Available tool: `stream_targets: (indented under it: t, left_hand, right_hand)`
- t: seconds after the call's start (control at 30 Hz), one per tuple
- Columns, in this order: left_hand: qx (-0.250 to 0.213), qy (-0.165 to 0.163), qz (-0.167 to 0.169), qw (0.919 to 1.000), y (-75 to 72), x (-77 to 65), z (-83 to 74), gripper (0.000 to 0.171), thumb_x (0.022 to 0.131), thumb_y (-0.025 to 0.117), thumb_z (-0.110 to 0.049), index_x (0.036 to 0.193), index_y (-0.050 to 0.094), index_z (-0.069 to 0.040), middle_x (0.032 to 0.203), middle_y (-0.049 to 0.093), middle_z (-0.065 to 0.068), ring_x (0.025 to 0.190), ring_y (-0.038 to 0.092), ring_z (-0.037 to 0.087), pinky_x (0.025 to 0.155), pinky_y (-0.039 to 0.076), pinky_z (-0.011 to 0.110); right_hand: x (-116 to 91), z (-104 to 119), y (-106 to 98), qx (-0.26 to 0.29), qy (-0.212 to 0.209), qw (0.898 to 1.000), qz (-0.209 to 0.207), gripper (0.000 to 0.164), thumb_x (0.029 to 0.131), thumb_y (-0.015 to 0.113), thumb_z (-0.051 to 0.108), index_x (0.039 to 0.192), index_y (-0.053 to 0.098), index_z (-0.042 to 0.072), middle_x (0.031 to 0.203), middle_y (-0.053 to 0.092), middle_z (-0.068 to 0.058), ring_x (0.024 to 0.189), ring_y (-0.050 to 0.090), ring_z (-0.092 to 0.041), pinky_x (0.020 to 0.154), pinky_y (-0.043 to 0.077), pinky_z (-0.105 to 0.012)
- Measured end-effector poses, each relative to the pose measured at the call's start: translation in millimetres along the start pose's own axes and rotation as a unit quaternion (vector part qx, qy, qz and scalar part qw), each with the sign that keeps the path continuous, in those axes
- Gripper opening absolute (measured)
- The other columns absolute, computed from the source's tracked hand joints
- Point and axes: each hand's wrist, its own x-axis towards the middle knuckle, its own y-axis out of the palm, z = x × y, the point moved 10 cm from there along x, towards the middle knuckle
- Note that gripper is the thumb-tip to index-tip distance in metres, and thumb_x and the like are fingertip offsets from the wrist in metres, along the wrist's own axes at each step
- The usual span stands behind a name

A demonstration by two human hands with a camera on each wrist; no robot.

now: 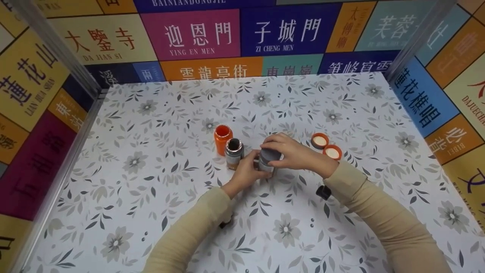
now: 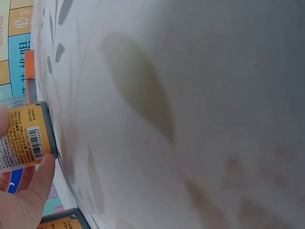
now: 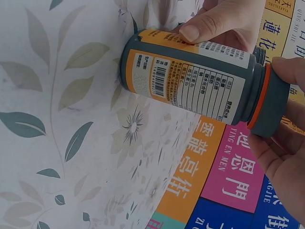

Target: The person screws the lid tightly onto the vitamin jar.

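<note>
My left hand [image 1: 246,172] grips a dark grey supplement bottle [image 3: 186,78] with an orange and white printed label; it stands on the table. My right hand [image 1: 290,151] holds that bottle's grey cap [image 3: 271,102] at its sides. An orange band shows under the cap, with part of the bottle's neck below it. Just left of my left hand stands a second grey bottle [image 1: 235,157], uncapped, its mouth dark inside. Behind it is an uncapped orange bottle [image 1: 221,143].
Two caps lie upturned right of my right hand: one cap [image 1: 319,140] behind another cap [image 1: 332,152], both orange-rimmed with pale insides. A small black object [image 1: 324,192] is beside the right sleeve. The flower-patterned table [image 1: 189,106] is bordered by colourful printed panels [image 1: 201,34].
</note>
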Motion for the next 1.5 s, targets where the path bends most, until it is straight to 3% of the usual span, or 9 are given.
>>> stream_targets:
  t: [0.4,1.0,1.17,1.27,1.43,1.5]
  left_hand:
    - [0.014,-0.012,0.005,0.9998,0.5,0.8,2.9,0.059,0.068,0.078,-0.010,0.119,0.049,-0.008,0.115,0.057,0.013,0.101,0.059,0.024,0.086,0.048,0.029]
    - [0.008,-0.004,0.007,0.9999,0.3,-0.4,1.5,0.058,0.070,0.077,-0.009,0.121,0.049,-0.007,0.115,0.057,0.013,0.100,0.059,0.024,0.087,0.048,0.030]
    - [0.010,0.005,0.004,0.9999,-0.2,-1.1,-1.2,0.058,0.069,0.077,-0.007,0.120,0.048,-0.005,0.114,0.057,0.015,0.098,0.060,0.026,0.085,0.050,0.031]
    - [0.010,0.006,0.005,0.9999,0.9,-0.9,-0.9,0.059,0.069,0.077,-0.007,0.120,0.048,-0.005,0.114,0.057,0.015,0.098,0.060,0.026,0.086,0.050,0.033]
    - [0.007,0.000,0.006,1.0000,1.5,-1.1,0.5,0.060,0.069,0.078,-0.008,0.121,0.048,-0.006,0.115,0.057,0.015,0.100,0.060,0.026,0.087,0.049,0.033]
    - [0.005,-0.005,0.006,1.0000,1.2,-1.2,1.3,0.060,0.069,0.078,-0.008,0.121,0.048,-0.006,0.115,0.057,0.014,0.099,0.059,0.025,0.087,0.049,0.031]
  right_hand:
    - [2.7,-0.2,2.6,0.001,0.013,1.000,0.006,0.042,0.077,0.069,0.015,0.114,0.059,-0.003,0.115,0.053,-0.018,0.106,0.047,-0.033,0.085,0.042,-0.044]
    - [0.5,-14.4,7.6,0.062,0.070,0.996,0.013,0.044,0.079,0.068,0.015,0.119,0.057,-0.002,0.120,0.051,-0.019,0.111,0.046,-0.034,0.086,0.042,-0.045]
    - [-4.8,-23.3,12.7,0.107,0.081,0.991,-0.006,0.058,0.078,0.070,0.017,0.127,0.048,-0.003,0.129,0.046,-0.021,0.120,0.039,-0.037,0.095,0.036,-0.050]
    - [-12.7,-36.7,21.0,0.189,0.097,0.977,-0.019,0.071,0.077,0.072,0.016,0.136,0.037,-0.002,0.138,0.038,-0.021,0.129,0.031,-0.036,0.104,0.028,-0.052]
    - [-24.9,-54.7,31.9,0.362,0.112,0.924,-0.049,0.071,0.080,0.067,0.004,0.141,0.030,0.000,0.144,0.033,-0.016,0.134,0.026,-0.030,0.109,0.018,-0.051]
    - [-26.4,-55.6,33.6,0.388,0.111,0.913,-0.055,0.069,0.082,0.065,0.003,0.141,0.030,0.000,0.144,0.035,-0.015,0.134,0.027,-0.028,0.110,0.019,-0.047]
